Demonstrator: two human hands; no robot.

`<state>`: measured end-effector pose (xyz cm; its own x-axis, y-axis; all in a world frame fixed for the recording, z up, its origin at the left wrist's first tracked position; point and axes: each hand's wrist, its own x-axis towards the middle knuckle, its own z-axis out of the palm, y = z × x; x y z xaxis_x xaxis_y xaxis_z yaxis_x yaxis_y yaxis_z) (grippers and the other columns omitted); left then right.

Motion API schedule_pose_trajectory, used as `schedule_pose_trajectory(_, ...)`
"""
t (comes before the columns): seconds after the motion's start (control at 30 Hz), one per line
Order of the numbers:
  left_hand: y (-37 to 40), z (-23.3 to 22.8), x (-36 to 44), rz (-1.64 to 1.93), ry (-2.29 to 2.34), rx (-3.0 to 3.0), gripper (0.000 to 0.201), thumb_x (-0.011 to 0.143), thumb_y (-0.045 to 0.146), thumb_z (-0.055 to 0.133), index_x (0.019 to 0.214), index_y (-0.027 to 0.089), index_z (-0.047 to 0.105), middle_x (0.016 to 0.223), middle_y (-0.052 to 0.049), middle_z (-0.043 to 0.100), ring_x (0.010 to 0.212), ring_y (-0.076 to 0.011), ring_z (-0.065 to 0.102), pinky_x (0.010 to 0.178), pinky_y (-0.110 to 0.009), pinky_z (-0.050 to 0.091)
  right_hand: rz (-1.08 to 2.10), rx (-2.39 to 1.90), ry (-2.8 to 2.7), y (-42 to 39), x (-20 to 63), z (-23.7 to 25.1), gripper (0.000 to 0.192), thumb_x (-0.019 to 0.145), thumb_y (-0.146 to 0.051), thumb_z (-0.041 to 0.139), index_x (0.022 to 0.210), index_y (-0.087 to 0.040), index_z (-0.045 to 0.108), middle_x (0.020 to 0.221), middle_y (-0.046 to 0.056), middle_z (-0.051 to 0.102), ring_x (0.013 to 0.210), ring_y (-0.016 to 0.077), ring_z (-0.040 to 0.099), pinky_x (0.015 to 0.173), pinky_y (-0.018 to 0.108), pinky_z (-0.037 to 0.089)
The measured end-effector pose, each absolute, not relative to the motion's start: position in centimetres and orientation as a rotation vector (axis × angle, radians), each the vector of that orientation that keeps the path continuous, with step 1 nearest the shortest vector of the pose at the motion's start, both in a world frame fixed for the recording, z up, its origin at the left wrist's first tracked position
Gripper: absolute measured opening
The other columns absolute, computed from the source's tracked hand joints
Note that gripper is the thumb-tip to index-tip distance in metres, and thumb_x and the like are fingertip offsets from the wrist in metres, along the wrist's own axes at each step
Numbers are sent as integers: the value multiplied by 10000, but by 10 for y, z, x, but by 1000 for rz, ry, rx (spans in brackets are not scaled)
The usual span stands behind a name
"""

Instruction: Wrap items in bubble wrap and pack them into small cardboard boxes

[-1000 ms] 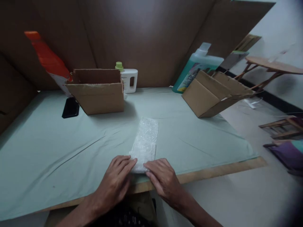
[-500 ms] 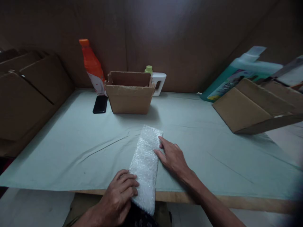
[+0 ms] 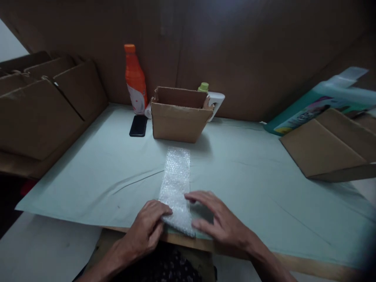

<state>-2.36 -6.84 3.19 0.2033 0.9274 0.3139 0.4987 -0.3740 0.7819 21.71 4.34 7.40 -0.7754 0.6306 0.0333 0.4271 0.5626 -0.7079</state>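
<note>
Back comes the right hand point(image 3: 219, 221), fingers spread beside the bubble wrap strip point(image 3: 176, 188); left hand point(image 3: 147, 229) pins its near end flat, steadying it.

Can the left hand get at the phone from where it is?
Probably yes: left hand rests on the bubble wrap, and only bare cloth lies between it and the phone, beside the box.
</note>
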Motion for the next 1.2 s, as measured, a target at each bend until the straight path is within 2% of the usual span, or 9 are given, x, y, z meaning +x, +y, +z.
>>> schedule_pose_trajectory(0.07,-66,33,-25,1012,1414,1842,402,897,83,463,1261,227,556,1106,-67,721,1034,-196,664,907,-364,549,1192,-875,-2509,18,223,73,703,835,-469,745,1463,-276,496,1354,92,648,1180,271,614,991,430,501)
schedule_pose_trajectory(0.23,-49,26,-21,956,1672,1728,407,956,216,475,1359,216,529,1142,-73,735,967,-191,693,870,-343,563,1188,-1198,-2197,13,198,49,422,936,-315,570,1346,-219,592,1032,62,740,875,202,681,797,338,539)
schedule_pose_trajectory(0.4,-35,14,-18,1017,1985,1946,384,939,198,481,1316,172,552,1042,-93,737,877,-229,676,792,-378,553,1003,-1241,-2100,48,169,35,453,906,-319,595,1336,-176,577,808,8,689,619,156,599,644,295,511)
schedule_pose_trajectory(0.53,-31,15,-20,873,2132,2009,351,924,204,538,1271,165,571,945,-82,700,848,-248,644,771,-397,546,519,-1217,-2296,47,171,35,360,941,-342,581,1249,-164,634,971,96,732,793,232,669,756,390,524)
schedule_pose_trajectory(0.63,-28,18,-22,864,2106,2031,375,922,200,562,1296,187,552,1088,-101,661,968,-258,633,834,-413,548,195,-1063,-2375,32,180,42,322,946,-346,597,1207,-166,653,1166,161,691,1030,298,644,859,446,497)
schedule_pose_trajectory(0.77,-28,19,-28,1002,1887,2145,331,939,202,553,1269,208,571,1315,-132,587,1190,-281,566,979,-482,510,170,-923,-2603,22,181,47,377,899,-307,663,1257,-194,634,1274,158,666,1145,331,595,919,486,467)
schedule_pose_trajectory(0.9,-39,20,-36,998,1584,2262,374,899,204,609,1271,193,585,1371,-144,582,1292,-309,500,1063,-537,439,331,-920,-2581,23,181,44,276,948,-224,592,1217,-194,646,1181,119,727,1063,281,645,891,456,486)
schedule_pose_trajectory(1.03,-43,26,-42,962,1416,2133,395,907,122,526,1283,220,591,1138,-81,704,1085,-240,605,970,-451,488,611,-939,-2493,23,192,47,266,990,-284,562,1234,-218,642,1097,78,767,957,234,690,861,411,518)
schedule_pose_trajectory(1.2,-19,26,-37,796,1758,2058,429,914,211,545,1338,147,562,993,-101,690,902,-257,601,836,-447,520,272,-951,-2410,24,196,50,386,967,-361,588,1310,-186,592,1287,173,665,1137,309,627,916,485,499)
